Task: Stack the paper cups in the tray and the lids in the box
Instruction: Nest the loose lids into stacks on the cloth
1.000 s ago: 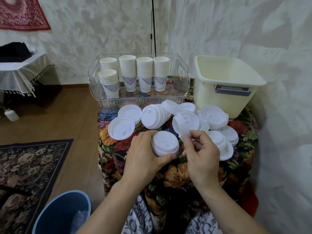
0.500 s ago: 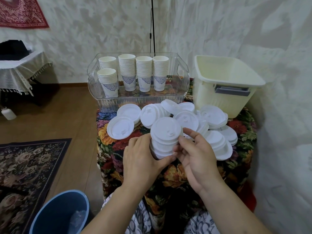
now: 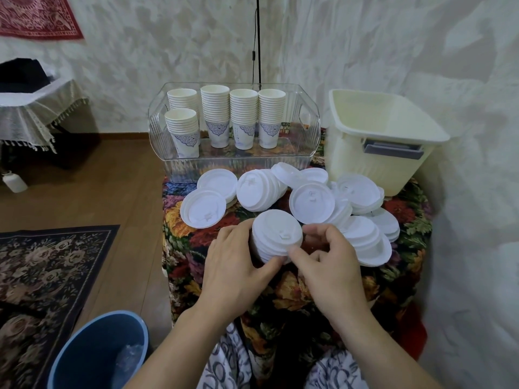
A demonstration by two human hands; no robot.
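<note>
While both hands close on it, stack of lids [image 3: 276, 237] held at near centre of floral tablecloth [image 3: 196, 242]: left hand [image 3: 236, 265] curled round its left side, right hand [image 3: 328, 262] pinching its near-right edge with thumb and fingers. Loose lids [image 3: 311, 203] heaped just beyond. Paper cups [image 3: 227, 116] stacked upright inside clear tray [image 3: 309, 127], far centre. Cream box [image 3: 376, 141] at far right. Blue bin [image 3: 98, 352] on floor, near left.

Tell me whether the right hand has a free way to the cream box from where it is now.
Probably yes. The right hand grips the lid stack together with the left hand; the cream box stands open-topped, farther back on the right, with only low loose lids between them.
</note>
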